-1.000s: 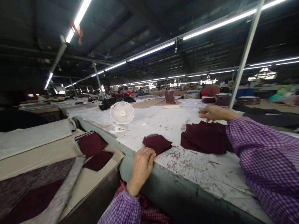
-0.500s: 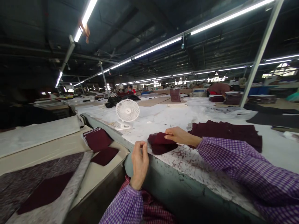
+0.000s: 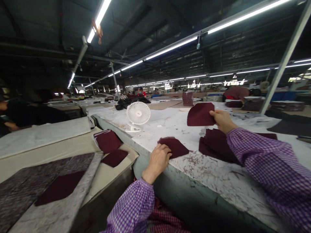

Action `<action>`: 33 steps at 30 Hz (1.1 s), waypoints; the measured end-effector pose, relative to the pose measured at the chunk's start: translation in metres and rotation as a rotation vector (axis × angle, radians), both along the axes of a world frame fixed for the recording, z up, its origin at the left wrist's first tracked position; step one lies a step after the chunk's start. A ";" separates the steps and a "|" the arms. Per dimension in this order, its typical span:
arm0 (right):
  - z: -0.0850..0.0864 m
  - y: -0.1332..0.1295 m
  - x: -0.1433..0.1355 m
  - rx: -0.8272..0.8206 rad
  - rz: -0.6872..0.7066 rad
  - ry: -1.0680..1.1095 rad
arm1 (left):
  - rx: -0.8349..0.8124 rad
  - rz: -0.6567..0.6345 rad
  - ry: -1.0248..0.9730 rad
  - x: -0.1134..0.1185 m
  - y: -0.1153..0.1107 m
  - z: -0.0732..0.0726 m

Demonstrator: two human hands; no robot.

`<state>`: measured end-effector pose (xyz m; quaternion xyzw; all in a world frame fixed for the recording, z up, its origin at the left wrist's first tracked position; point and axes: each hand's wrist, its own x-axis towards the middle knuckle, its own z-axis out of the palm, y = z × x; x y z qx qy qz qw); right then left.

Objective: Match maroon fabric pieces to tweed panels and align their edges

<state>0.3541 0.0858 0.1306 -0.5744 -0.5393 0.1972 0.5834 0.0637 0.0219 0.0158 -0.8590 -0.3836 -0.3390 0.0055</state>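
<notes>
A maroon fabric piece is raised above the white-covered table, its right edge pinched by my right hand. My left hand rests with curled fingers at the left edge of another maroon piece lying near the table's front edge; its fingertips are partly hidden, so its hold is unclear. Beneath my right forearm spreads a pile of maroon pieces, partly covered by the sleeve.
A white fan stands beyond my left hand. On the cream surface at left are a maroon stack and a loose piece. Thread scraps litter the table paper. A person in dark clothing is at far left.
My right hand has lifted a maroon piece up and to the right. My left hand has moved right and onto the piece on the table. The view has shifted slightly.
</notes>
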 end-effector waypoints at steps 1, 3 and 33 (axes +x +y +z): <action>0.006 0.000 0.008 0.018 -0.029 0.041 | -0.007 0.001 -0.003 0.000 -0.001 0.000; 0.014 -0.005 0.012 0.046 -0.028 0.105 | -0.005 0.018 -0.031 0.002 -0.004 0.000; -0.031 -0.093 -0.095 -0.365 0.838 -0.430 | -0.889 -0.280 -1.325 -0.025 -0.040 0.024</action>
